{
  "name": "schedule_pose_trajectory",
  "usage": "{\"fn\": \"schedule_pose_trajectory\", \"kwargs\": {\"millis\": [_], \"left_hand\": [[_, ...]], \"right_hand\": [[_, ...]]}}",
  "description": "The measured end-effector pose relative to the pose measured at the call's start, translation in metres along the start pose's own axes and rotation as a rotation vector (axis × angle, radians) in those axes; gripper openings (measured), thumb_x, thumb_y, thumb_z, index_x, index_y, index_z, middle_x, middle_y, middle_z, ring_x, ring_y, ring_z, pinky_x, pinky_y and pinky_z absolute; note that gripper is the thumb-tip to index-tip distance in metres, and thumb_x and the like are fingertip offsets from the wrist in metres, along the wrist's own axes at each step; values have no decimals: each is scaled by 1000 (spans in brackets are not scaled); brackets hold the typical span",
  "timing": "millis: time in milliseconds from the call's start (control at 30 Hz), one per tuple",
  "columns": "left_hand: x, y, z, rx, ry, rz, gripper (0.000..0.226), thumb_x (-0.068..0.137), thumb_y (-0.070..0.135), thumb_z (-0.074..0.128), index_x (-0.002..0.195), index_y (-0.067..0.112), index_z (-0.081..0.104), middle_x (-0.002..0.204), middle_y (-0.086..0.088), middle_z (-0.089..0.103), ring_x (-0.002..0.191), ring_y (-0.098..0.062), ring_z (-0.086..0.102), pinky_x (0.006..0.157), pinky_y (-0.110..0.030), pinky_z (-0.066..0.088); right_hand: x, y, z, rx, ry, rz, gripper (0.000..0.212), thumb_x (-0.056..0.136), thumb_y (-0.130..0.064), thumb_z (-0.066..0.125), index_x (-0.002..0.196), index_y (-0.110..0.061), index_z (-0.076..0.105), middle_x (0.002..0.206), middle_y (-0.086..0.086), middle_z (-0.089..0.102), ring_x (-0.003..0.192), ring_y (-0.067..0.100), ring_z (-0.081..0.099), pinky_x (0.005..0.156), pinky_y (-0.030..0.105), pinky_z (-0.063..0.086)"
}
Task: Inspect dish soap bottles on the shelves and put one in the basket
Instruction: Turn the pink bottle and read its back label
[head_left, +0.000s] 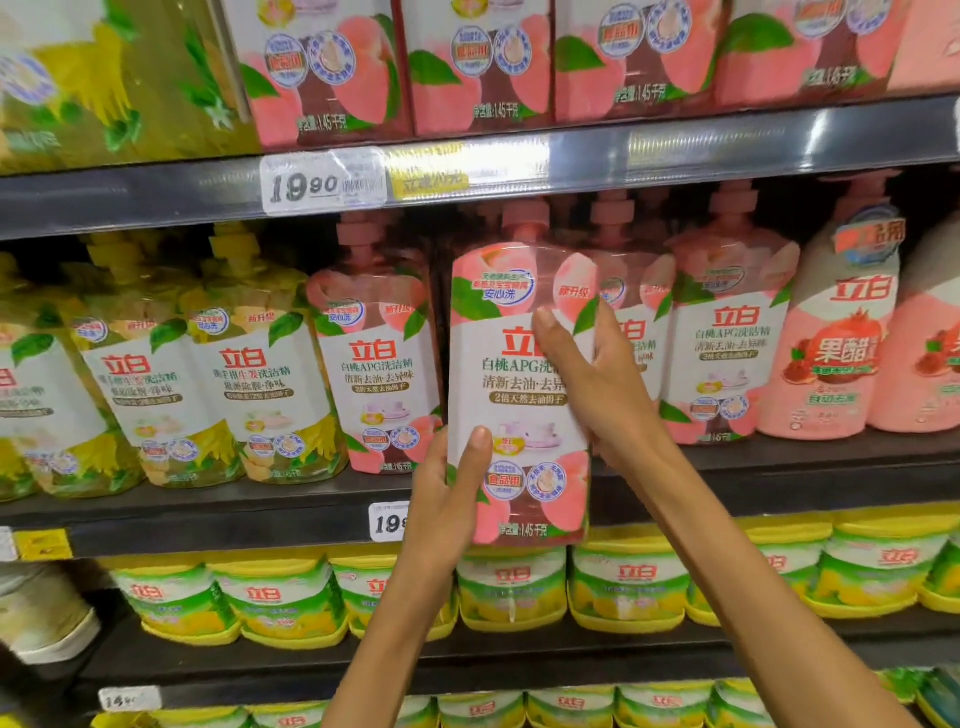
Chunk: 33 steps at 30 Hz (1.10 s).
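Pink bottle (519, 395) hangs upright just off the middle shelf's (218, 525) front edge, left hand (441, 499) gripping its lower side, right hand (597, 379) clasping its label; slick film could slip, toppling neighbours; no basket shows.

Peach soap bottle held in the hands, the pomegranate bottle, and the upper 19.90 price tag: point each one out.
peach soap bottle (511, 379), head view, on its white front label.
pomegranate bottle (836, 358), head view, on its pink body.
19.90 price tag (306, 186), head view, on the printed digits.
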<state>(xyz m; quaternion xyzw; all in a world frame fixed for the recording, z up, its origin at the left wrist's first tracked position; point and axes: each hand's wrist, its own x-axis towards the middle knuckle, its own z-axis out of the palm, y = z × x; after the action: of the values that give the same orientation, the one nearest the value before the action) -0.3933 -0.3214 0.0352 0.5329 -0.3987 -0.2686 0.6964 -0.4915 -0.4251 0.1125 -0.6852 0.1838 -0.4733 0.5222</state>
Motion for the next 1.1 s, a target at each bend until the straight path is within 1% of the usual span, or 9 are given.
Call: {"fn": "schedule_pose_trajectory", "kwargs": {"millis": [167,233,333,533,667,767,900,1000,1100], "left_hand": [[24,-11,-7,41,64,30,53,68,64,53,112,34,57,99,18,73,96,-5,69,68,-13,53],[30,-16,-8,60,99,61,45,77,60,54,112,32,57,101,15,73,99,-6,68,71,-13,53],[33,-27,-7,56,150,94,35,86,47,54,115,28,54,103,19,71,99,-1,67,73,-13,52],[42,-38,-11,87,248,145,49,66,60,50,107,33,54,93,26,70,90,8,65,70,-8,49],[40,-38,-8,80,239,160,68,65,70,56,120,29,51,98,27,69,87,4,66,65,-11,50],[34,-34,-6,82,247,156,91,59,86,55,126,25,49,99,21,71,77,2,67,58,-11,50],[28,-33,-2,84,258,125,88,57,87,54,126,32,47,103,31,67,94,8,64,65,-6,50],[26,-36,1,185,293,115,75,63,86,49,126,44,43,107,29,65,98,6,63,67,-10,53],[28,-37,3,473,348,113,82,69,83,39,137,36,41,128,10,57,115,-10,55,86,-36,54]], "right_hand": [[17,5,11,-75,47,-79,71,79,-57,65,133,-14,46,123,0,65,114,12,62,99,43,49],[20,10,13,-66,46,-86,68,80,-53,68,133,-18,44,120,-2,66,110,10,63,96,42,52],[21,21,15,-45,38,-50,94,74,-61,72,146,-16,32,136,6,56,125,19,55,103,49,47],[23,39,24,14,63,-45,98,62,-63,68,145,-24,32,145,3,49,133,20,47,107,50,42],[25,44,34,29,151,-113,74,64,-61,67,127,-45,32,140,-10,49,128,7,49,107,43,44],[20,51,37,48,204,-215,77,74,-58,70,139,-32,37,134,-12,55,127,9,52,103,46,47],[12,61,38,-40,216,-284,81,80,-66,60,146,-29,32,145,7,48,134,23,46,104,54,43],[15,63,37,-200,290,-375,78,88,-60,52,147,-13,34,145,5,40,138,11,36,113,35,35],[20,64,35,-218,355,-401,76,90,-58,48,143,-4,39,132,1,36,131,4,35,110,16,29]]}}
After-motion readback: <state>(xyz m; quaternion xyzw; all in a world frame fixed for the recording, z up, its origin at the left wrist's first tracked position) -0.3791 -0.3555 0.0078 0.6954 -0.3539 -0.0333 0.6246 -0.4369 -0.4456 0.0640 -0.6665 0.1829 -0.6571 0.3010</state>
